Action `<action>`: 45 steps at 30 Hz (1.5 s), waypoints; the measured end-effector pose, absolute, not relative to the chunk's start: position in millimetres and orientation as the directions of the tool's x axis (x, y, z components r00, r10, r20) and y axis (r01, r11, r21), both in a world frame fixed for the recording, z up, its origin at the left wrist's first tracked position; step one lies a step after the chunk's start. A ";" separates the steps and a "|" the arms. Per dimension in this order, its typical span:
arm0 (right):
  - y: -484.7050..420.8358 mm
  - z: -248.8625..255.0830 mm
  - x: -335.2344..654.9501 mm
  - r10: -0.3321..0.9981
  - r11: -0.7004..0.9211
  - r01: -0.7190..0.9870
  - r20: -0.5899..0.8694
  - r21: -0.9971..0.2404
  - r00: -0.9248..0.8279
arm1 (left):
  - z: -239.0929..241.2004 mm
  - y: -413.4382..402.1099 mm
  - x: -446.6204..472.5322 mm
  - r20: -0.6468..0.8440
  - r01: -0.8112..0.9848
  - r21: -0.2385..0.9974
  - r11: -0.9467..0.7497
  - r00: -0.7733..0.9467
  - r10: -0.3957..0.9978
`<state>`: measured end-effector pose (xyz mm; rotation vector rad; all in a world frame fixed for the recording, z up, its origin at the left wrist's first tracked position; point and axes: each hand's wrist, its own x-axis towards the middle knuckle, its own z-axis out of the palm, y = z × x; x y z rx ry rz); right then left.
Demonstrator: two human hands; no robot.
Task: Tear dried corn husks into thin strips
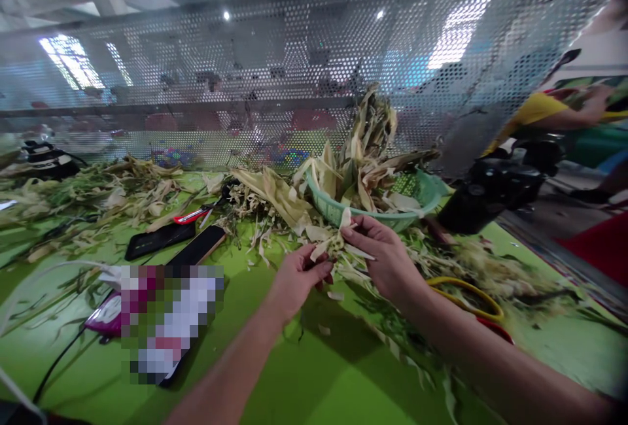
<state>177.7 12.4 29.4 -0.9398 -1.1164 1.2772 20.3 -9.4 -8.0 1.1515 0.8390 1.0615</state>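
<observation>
My left hand (301, 274) pinches the lower left part of a small pale piece of corn husk (334, 243), thumb against fingers. From the other side my right hand (380, 248) grips the same folded piece between thumb and fingertips, with narrow strips poking out around it. Both hands are held just above the green table, in front of a green plastic basket (321, 204) heaped with dried husks (360, 180). Beneath my right forearm lie scissors with yellow handles (498, 312), partly covered by the arm.
Two dark phones (159, 240) and a red utility knife (192, 216) lie to the left. A purple power strip with cables (105, 314) is nearer. Husk scraps (122, 196) litter the table (235, 346). A perforated metal screen (275, 85) stands behind; a person's yellow sleeve (540, 111) shows at right.
</observation>
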 end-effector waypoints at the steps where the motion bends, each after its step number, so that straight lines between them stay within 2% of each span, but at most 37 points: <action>1: 12.5 29.9 178.2 0.993 0.100 -0.234 0.111 -0.967 -0.037 | -9.7 -10.2 21.5 0.023 -0.207 0.977 0.043 0.307 0.951; 4: 13.5 29.9 179.7 0.991 0.116 -0.240 0.128 -0.964 -0.031 | -12.9 -13.0 26.0 0.039 -0.197 0.980 0.023 0.306 0.951; 7: 13.9 30.7 180.7 0.989 0.122 -0.263 0.139 -0.957 -0.045 | -12.6 -15.7 30.2 -0.024 -0.184 0.979 0.084 0.307 0.951; 12: 12.2 37.5 182.5 0.986 0.111 -0.273 0.140 -0.956 -0.093 | 0.4 -15.2 19.1 -0.059 -0.155 0.976 0.150 0.478 0.876; 13: 11.8 38.2 182.8 0.983 0.108 -0.249 0.141 -0.962 -0.117 | 4.0 -14.1 14.3 -0.051 -0.178 0.973 0.150 0.467 0.883; 16: 10.2 36.0 181.6 0.967 0.126 -0.111 0.147 -0.986 -0.208 | 11.5 -10.0 1.9 0.040 -0.252 0.966 0.050 0.340 0.939; 18: 8.9 31.9 179.5 0.954 0.152 -0.023 0.152 -0.988 -0.258 | 11.8 -7.6 -0.9 0.057 -0.187 0.982 -0.004 0.278 0.959; 22: 6.1 26.3 174.8 0.939 0.194 0.046 0.172 -0.980 -0.299 | 6.8 -5.4 2.8 0.127 0.048 0.989 -0.142 0.234 0.964; 25: 4.6 25.9 172.8 0.938 0.212 0.060 0.186 -0.975 -0.293 | 5.0 -4.1 4.0 0.171 0.089 0.977 -0.193 0.208 0.963; 32: 2.5 15.6 166.6 0.928 0.229 0.145 0.171 -0.963 -0.331 | 1.5 -1.2 5.5 0.106 -0.158 0.982 -0.105 0.001 0.994; 36: 0.1 10.1 161.1 0.943 0.247 0.263 0.169 -0.933 -0.288 | 2.1 -6.2 12.8 0.034 -0.297 0.954 -0.033 -0.003 0.999; 45: 3.6 7.4 160.0 0.948 0.195 0.178 0.139 -0.964 -0.285 | 1.4 -2.1 7.5 0.051 -0.308 0.950 -0.041 0.026 0.998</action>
